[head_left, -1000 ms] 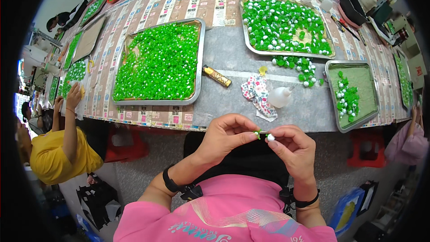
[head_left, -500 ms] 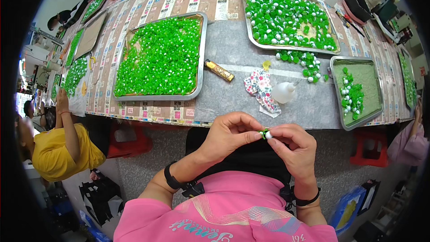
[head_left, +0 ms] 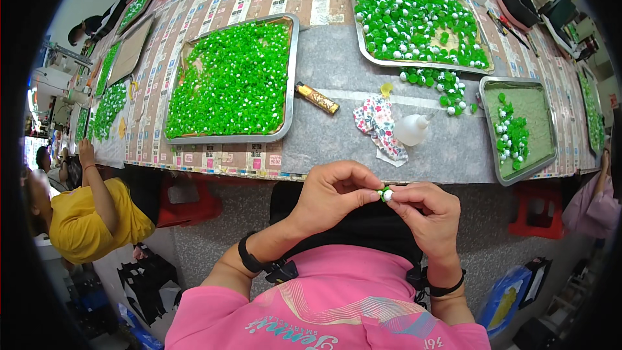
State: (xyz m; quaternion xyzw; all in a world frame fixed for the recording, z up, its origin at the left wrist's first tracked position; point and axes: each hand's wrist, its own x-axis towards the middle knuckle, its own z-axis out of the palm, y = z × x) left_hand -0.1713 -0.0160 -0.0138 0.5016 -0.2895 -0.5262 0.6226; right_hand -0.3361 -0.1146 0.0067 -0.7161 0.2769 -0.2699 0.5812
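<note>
Close to my body, just off the table's near edge, a small green piece with a white ball (head_left: 387,195) is pinched between both hands. The thumb and fingertips of my left hand (head_left: 334,196) close on its green side. On the white side, my right hand (head_left: 429,216) grips it with thumb and forefinger. The fingertips partly cover the piece, so its exact shape is hidden. Beyond my right hand stands a white squeeze bottle (head_left: 412,131) with a thin nozzle, beside a crumpled floral cloth (head_left: 380,128).
Small green parts fill a metal tray (head_left: 293,84) at left. Green-and-white pieces lie in a far-right tray (head_left: 427,68), in a loose pile (head_left: 447,91) and in a smaller right tray (head_left: 543,129). A gold-and-black tube (head_left: 317,98) lies between. A person in yellow (head_left: 91,220) sits at left.
Both hands keep their pinch near the same spot, with the piece turned slightly and more of its white ball showing. The person at left has lowered a hand a little.
</note>
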